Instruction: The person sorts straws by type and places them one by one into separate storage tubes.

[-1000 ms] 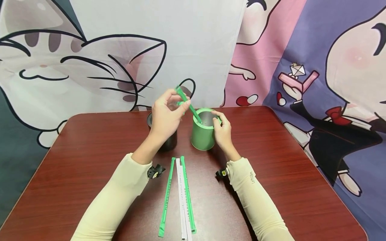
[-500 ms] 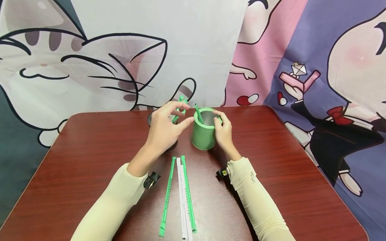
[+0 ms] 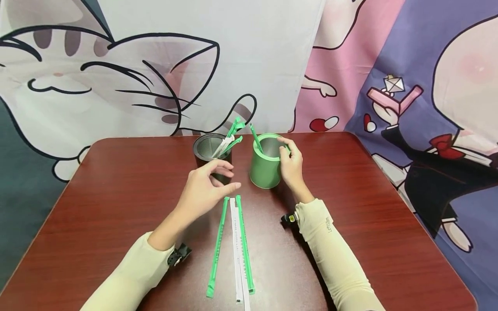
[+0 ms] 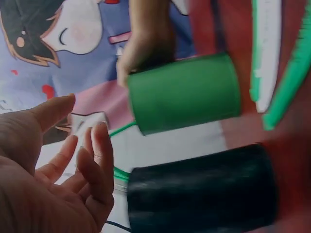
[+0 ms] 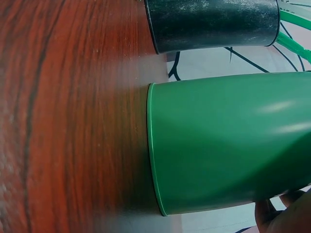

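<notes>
A green cup (image 3: pixel 266 170) stands upright on the table, a green wrapped straw (image 3: pixel 256 139) leaning inside it. My right hand (image 3: pixel 292 166) holds this cup at its right rim; in the right wrist view its fingers (image 5: pixel 286 213) touch the cup's side. My left hand (image 3: pixel 206 185) holds nothing, thumb and fingers loosely bent and apart, in front of a black cup (image 3: pixel 201 156). Several green and white wrapped straws (image 3: pixel 227 142) stick out of the black cup. Nearer me lie green straws (image 3: pixel 218 248) and white straws (image 3: pixel 236 250), side by side.
The dark red wooden table (image 3: pixel 116 194) has a rounded far edge close behind the cups. Beyond it hangs a cloth backdrop (image 3: pixel 264 56) with cartoon figures. Small black cameras (image 3: pixel 179 255) sit on both wrists.
My left hand has let go of the green straw, which dropped into the green cup, then drew back toward me and left, uncovering the black cup. The right hand stays on the green cup.
</notes>
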Motion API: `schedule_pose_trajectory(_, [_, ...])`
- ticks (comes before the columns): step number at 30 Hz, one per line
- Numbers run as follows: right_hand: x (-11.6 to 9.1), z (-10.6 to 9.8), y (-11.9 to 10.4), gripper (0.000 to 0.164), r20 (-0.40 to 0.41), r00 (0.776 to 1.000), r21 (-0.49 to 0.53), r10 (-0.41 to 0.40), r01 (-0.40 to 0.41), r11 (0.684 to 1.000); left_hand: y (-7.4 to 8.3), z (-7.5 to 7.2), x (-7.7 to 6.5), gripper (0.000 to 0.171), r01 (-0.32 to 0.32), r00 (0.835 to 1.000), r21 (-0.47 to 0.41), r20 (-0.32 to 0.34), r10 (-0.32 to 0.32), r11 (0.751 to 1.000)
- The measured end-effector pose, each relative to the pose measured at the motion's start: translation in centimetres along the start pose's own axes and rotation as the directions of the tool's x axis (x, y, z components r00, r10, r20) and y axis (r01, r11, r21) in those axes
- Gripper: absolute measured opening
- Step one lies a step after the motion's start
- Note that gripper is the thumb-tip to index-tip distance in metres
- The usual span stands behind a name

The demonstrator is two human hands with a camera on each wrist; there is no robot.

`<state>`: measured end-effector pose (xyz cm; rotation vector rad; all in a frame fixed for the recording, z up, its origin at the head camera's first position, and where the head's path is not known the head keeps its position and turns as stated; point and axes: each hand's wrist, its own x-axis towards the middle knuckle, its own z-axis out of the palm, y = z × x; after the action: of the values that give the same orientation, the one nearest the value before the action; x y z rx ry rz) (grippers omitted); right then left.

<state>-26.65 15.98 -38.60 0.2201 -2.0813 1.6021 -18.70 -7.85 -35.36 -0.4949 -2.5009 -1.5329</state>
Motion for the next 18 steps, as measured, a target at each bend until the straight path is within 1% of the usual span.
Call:
schedule_pose_trajectory(4, [0.1,-0.1,-0.1,0.031,0.005,1.000,-0.002,-0.004,0.004,1.000,-1.5,0.5,-0.4,0.039,0.072,0.997,0.032,0.019,-0.072,0.997])
schedule_pose_trajectory(9, [0.0,0.0,-0.1,0.030,-0.005,1.000,-0.006,-0.006,0.006,1.000,-2.7,0.8,-0.7,0.044,0.164,0.984,0.119,0.055,-0.171,0.979])
schedule_pose_trajectory(12, [0.0,0.1,-0.1,0.030,-0.010,1.000,-0.008,-0.006,0.006,1.000,-3.4,1.0,-0.9,0.049,0.222,0.965,0.186,0.100,-0.243,0.957])
schedule_pose_trajectory(16, [0.0,-0.1,-0.2,0.030,-0.009,1.000,-0.012,-0.004,0.004,1.000,-4.0,1.2,-1.0,0.053,0.297,0.927,0.263,0.151,-0.343,0.918])
schedule_pose_trajectory(18, [0.0,0.0,-0.2,0.031,-0.005,1.000,-0.004,-0.002,0.002,1.000,-4.5,1.3,-1.0,0.054,0.321,0.911,0.288,0.166,-0.377,0.902])
